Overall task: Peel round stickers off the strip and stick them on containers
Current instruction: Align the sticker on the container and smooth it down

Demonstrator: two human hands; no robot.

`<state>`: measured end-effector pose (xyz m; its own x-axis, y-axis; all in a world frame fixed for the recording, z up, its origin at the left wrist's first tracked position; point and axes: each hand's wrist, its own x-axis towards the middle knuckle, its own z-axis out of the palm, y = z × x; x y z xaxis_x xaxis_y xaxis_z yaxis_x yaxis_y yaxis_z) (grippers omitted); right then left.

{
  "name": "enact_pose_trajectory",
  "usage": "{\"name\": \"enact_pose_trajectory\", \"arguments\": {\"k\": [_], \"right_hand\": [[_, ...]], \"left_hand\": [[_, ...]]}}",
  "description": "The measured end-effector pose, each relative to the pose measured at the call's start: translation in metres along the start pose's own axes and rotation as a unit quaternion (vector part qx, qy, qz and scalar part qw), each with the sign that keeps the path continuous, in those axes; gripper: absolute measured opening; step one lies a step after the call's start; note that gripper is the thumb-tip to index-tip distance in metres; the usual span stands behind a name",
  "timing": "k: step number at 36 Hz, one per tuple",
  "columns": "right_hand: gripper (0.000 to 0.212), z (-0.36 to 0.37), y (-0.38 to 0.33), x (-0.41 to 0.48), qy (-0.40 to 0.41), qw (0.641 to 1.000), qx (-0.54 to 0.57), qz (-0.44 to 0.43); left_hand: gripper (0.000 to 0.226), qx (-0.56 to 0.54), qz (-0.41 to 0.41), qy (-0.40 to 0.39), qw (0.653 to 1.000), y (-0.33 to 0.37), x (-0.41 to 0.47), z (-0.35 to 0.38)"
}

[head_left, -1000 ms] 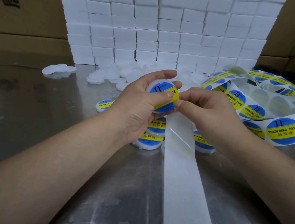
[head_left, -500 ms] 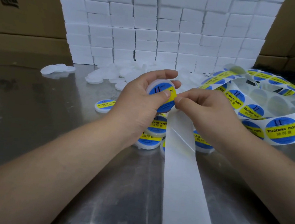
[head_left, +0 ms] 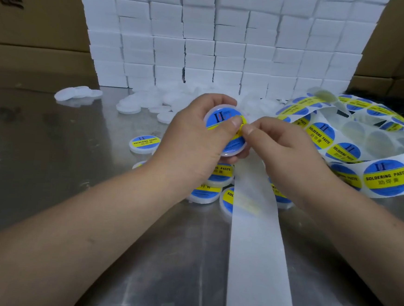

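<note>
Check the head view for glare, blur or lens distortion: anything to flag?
Head view: soft glare streaks on the metal table; wide-angle bending tilts the white box stack at its sides; sticker strip text readable; left hand and forearms slightly soft.

The counter [head_left: 48,189] is brushed metal, reflective and scuffed. Stickers [head_left: 385,178] look glossy; the spent strip [head_left: 257,266] is matt, translucent paper. Boxes [head_left: 36,31] are matt cardboard.

A packing workshop. A wall of stacked plain white cartons [head_left: 219,40] stands on a steel worktable [head_left: 50,165]. Brown corrugated shipping boxes [head_left: 35,19] rise behind.
</note>
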<state>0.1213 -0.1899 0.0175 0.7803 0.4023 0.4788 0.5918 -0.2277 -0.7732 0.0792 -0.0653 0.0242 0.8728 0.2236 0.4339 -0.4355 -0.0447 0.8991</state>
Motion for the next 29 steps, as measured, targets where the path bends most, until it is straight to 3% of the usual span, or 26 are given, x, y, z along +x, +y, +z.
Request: {"name": "enact_pose_trajectory", "arguments": {"k": [6,10,14,19,29], "right_hand": [[0.032,0.0006,0.0027,-0.0007,-0.001,0.999,-0.033,-0.003],[0.040,0.0000,0.0022,-0.0004,0.031,0.999,-0.003,-0.022],[0.034,0.0007,0.0009,-0.0009,0.046,0.999,-0.001,-0.025],[0.041,0.0019,0.0049,-0.0001,0.037,0.999,-0.006,-0.034],[0.036,0.0041,0.0028,-0.0027,0.019,0.999,-0.025,-0.022]], "left_hand": [[0.018,0.082,0.005,0.009,0.997,-0.0039,-0.0005,-0.0016],[0.014,0.183,0.054,0.000,0.982,-0.0067,0.0023,-0.0045],[0.018,0.216,0.068,-0.006,0.974,-0.0078,0.0039,-0.0050],[0.022,0.222,0.081,0.002,0.972,-0.0064,0.0033,-0.0068],[0.023,0.240,0.103,0.018,0.965,-0.0074,0.0049,-0.0097]]}}
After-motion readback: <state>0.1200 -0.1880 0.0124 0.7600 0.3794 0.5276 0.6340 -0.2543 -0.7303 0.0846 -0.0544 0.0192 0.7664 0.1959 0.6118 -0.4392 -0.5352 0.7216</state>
